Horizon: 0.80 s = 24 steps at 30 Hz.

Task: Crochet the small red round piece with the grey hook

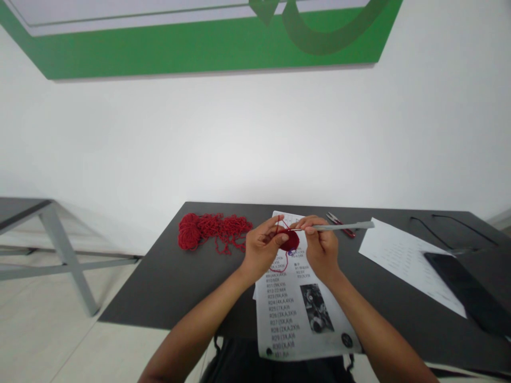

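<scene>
A small round piece of red crochet [290, 240] is pinched in my left hand [261, 246], with red yarn running over its raised fingers. My right hand [322, 246] grips a crochet hook [343, 226] with a grey handle, its thin metal tip at the top edge of the red piece. A small purple loop [293, 252] hangs at the bottom of the piece. Below both hands lies a printed pattern sheet [291, 319] with rows of text and a photo. Tangled red yarn [215, 230] with a wound ball lies left of my hands.
Red-handled snips [341, 226] lie behind my right hand. Further right are another printed sheet [407, 260], a dark phone [467, 290] and thin dark eyeglass arms [433, 232]. The dark table [171, 282] stands against a white wall; a second table [24, 210] is at far left.
</scene>
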Motion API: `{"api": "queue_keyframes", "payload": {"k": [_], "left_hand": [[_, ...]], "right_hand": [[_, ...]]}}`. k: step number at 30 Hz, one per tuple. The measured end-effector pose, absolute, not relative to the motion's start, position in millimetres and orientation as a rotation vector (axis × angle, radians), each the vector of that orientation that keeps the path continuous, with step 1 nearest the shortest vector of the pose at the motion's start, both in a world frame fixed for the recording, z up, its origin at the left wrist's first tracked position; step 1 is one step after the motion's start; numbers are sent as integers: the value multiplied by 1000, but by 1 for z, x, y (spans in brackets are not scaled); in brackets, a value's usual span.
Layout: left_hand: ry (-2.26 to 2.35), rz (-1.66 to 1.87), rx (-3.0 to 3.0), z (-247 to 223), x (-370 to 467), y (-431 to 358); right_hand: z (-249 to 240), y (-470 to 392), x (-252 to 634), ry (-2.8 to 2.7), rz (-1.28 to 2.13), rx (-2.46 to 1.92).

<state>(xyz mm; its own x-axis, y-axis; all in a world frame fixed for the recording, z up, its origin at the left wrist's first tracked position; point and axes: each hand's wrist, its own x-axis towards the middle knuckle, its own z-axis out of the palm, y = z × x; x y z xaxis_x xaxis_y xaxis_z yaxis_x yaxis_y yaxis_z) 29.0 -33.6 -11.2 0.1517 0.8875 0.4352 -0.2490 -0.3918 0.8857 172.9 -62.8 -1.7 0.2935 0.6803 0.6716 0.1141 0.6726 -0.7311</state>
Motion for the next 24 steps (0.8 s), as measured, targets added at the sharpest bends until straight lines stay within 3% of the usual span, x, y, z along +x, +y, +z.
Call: {"api": "queue_keyframes", "payload": {"k": [13, 19, 24], "left_hand": [[745, 1574, 1697, -20, 26, -35], [689, 1482, 1336, -19, 36, -37], [525, 1249, 929, -15, 41, -38]], "right_hand": [[-18, -64, 176, -1571, 42, -770], [-33, -60, 182, -1705, -177, -817], [-32, -60, 180, -1698, -155, -843]]}}
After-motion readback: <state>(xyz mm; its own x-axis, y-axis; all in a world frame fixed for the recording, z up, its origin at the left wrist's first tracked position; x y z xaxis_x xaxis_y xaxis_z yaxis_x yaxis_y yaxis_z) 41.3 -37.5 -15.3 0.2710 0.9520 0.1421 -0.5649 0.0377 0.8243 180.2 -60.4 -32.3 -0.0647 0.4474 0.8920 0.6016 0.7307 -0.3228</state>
